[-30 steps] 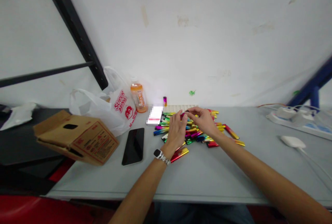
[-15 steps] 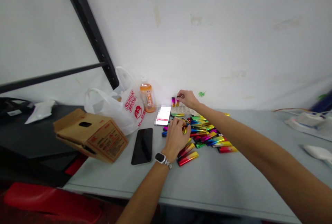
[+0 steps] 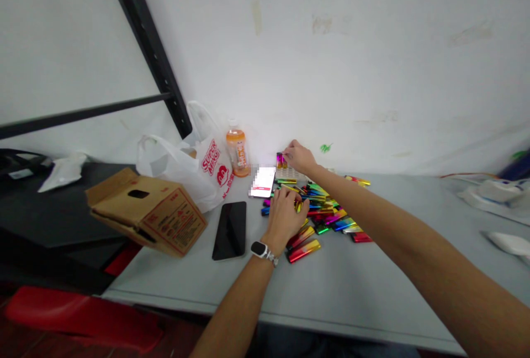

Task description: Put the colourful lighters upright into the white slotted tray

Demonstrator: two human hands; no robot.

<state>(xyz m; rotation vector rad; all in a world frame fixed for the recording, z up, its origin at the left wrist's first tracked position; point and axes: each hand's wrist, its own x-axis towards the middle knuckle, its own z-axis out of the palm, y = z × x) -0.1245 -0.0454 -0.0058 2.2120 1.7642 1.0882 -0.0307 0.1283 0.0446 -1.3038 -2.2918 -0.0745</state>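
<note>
My right hand pinches a purple lighter beside an upright lighter on the tray; my left hand curls over the heap, its hold hidden. Most lie loose on the counter.

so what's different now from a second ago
The right hand has moved from the pile back to the tray, now at a second upright lighter beside the first. Left hand stays at the pile; box, bag and bottle haven't moved.
</note>
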